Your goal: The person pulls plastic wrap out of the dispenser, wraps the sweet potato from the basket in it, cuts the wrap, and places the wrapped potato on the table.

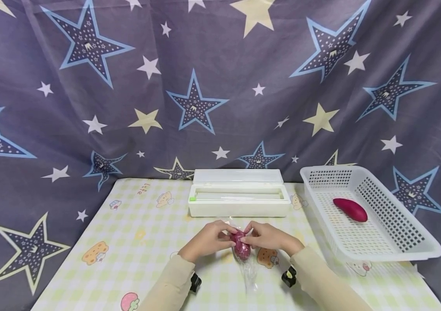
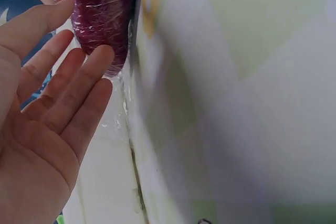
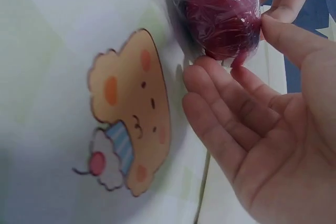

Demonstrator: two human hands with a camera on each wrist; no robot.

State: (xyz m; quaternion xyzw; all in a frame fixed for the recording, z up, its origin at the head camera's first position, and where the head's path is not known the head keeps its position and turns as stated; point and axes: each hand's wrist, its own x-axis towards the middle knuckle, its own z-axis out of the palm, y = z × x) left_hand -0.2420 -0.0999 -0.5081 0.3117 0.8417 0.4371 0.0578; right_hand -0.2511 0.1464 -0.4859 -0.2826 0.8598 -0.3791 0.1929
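A purple-red sweet potato (image 1: 242, 251), wrapped in clear cling film, lies on the table in front of me. My left hand (image 1: 212, 238) holds its far left side between thumb and fingertips. From the right, my right hand (image 1: 272, 237) pinches the same end with thumb and fingers. Loose cling film (image 1: 249, 276) trails from the near end toward me, and a little film sticks out beyond the far end. Wrinkled, shiny film covers the sweet potato (image 2: 102, 19) in the left wrist view. In the right wrist view, the right hand's fingers (image 3: 231, 124) curve under the film-covered end.
Behind the hands stands a white cling film box (image 1: 240, 210) with its lid raised and a roll inside. To the right, a white perforated basket (image 1: 389, 255) holds an unwrapped sweet potato (image 1: 350, 210). A checked cloth (image 1: 139, 246) covers the table; a starry curtain hangs behind.
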